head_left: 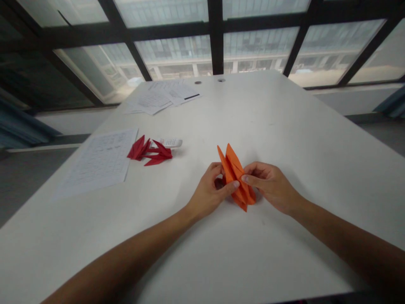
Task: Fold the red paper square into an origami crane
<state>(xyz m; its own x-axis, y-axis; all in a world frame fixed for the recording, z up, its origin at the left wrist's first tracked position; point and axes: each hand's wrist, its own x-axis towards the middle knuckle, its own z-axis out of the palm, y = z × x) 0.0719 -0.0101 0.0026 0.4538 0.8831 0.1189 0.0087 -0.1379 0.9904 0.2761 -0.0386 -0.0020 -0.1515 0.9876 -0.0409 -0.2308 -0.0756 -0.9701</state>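
An orange folded paper piece [233, 171] with pointed tips is held between both hands just above the white table [202, 253]. My left hand [211, 189] pinches its left side, thumb across the front folds and fingers behind. On the other side, my right hand [268, 181] grips the right edge between thumb and fingers. The tips of the paper point up and away from me, and the lower corners point down toward me. Some of the fingers are hidden behind the paper.
Two red folded paper pieces [160, 154] lie left of my hands, with a white tube-like object [172, 142] behind them. A printed sheet [101, 162] lies at the left edge. More papers [158, 99] are spread at the far left, before the windows.
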